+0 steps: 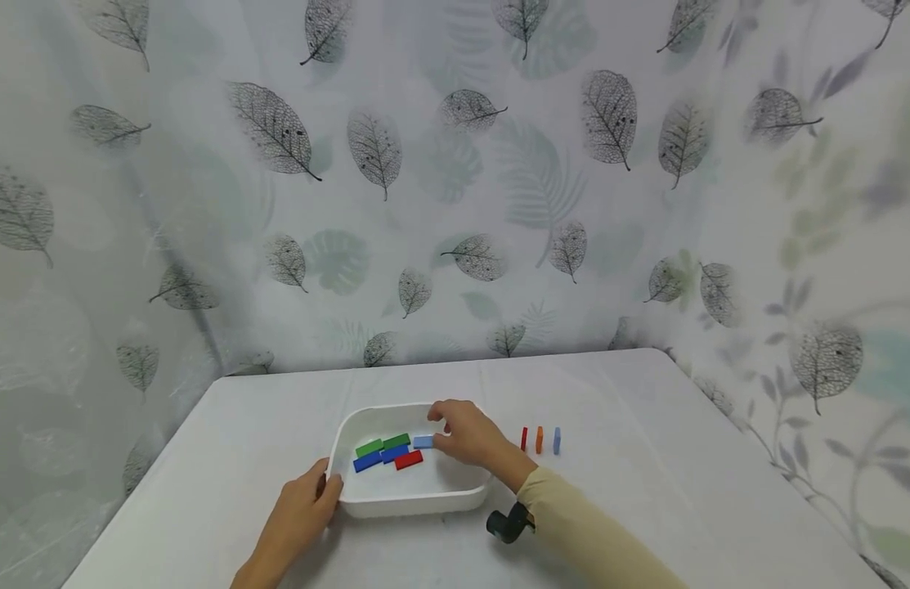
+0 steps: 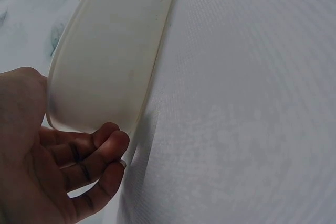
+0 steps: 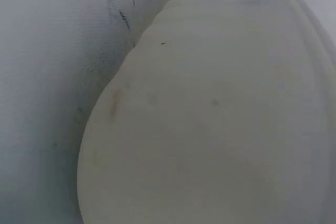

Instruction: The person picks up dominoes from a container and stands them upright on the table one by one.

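Note:
A white tray with raised walls stands on the table, its outer side filling much of the left wrist view. My left hand grips its left front corner, and curled fingers lie against the wall in the left wrist view. Over the tray's right part is my right hand, thumb and index finger apart. A light blue block lies in the tray by that thumb. Left of it are a red block, a dark green block, a lighter green block and blue blocks.
Right of the tray, a red piece, an orange piece and a light blue piece are spaced in a row on the white table. A leaf-patterned curtain surrounds the table's back and sides.

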